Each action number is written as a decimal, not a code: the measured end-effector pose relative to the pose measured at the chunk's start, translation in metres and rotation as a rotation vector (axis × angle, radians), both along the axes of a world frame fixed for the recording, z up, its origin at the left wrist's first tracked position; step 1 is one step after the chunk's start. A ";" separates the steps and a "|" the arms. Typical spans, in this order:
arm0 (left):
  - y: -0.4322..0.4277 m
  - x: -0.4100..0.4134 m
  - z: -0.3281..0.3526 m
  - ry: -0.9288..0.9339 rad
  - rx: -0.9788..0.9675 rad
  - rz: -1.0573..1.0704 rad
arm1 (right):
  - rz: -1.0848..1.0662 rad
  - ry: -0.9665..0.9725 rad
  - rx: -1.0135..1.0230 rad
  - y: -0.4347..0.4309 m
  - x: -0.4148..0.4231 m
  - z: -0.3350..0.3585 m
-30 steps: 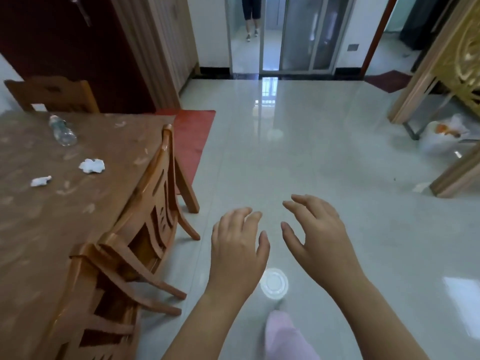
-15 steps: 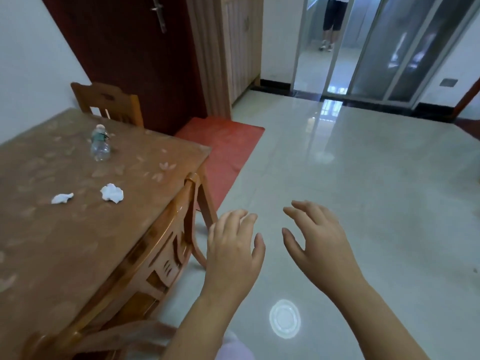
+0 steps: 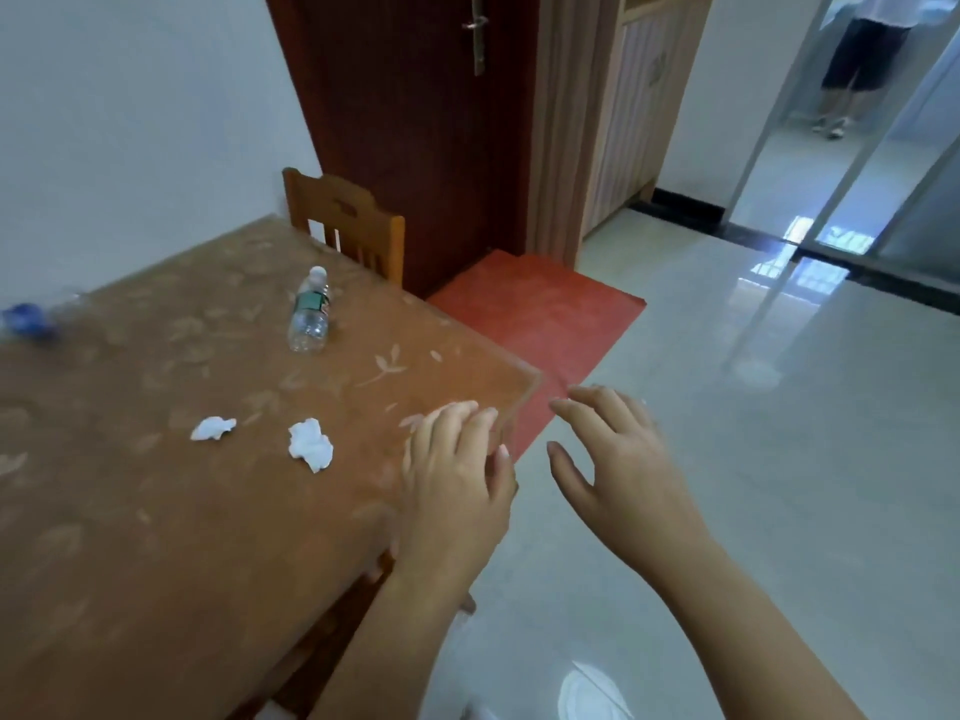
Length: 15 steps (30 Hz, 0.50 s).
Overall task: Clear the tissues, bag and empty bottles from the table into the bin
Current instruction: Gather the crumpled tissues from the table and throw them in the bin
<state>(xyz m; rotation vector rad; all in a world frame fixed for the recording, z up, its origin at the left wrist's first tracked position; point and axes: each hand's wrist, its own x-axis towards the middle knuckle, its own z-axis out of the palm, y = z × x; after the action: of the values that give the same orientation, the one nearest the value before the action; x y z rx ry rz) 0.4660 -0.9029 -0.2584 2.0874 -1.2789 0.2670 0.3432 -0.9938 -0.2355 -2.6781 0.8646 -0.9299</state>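
Left hand [image 3: 457,485] spread, empty, over table [image 3: 156,537] corner edge | right hand [image 3: 618,470] spread, empty, over open floor [image 3: 779,485] | tissues [image 3: 310,444], bottle [image 3: 310,317] lay inboard.

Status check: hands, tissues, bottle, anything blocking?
Left hand and right hand open, empty. Two tissues and bottle on the table, untouched. Nothing blocking; no bin in view.

Setting: a home, dining or entry area. Evidence: wooden dining table [image 3: 156,511] under a leaf-patterned cover, wooden chair [image 3: 345,220] at its far end against a white wall; dark red door [image 3: 415,122] with lever handle, red mat [image 3: 535,324] at its foot; glossy pale tiled floor [image 3: 779,485]; sliding glass doors [image 3: 857,174] beyond.
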 end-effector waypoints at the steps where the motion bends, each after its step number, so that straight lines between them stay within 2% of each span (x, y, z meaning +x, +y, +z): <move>1: -0.003 0.010 -0.001 0.010 0.004 0.036 | 0.029 0.009 0.005 -0.006 0.011 -0.002; 15: -0.057 0.111 -0.018 -0.102 -0.018 0.509 | 0.497 0.115 0.030 -0.107 0.172 -0.008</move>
<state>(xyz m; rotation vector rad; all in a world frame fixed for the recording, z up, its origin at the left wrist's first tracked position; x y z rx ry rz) 0.5772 -0.9597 -0.2764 2.3814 -0.7728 0.6092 0.5152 -1.1013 -0.2437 -2.7399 0.1990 -0.6429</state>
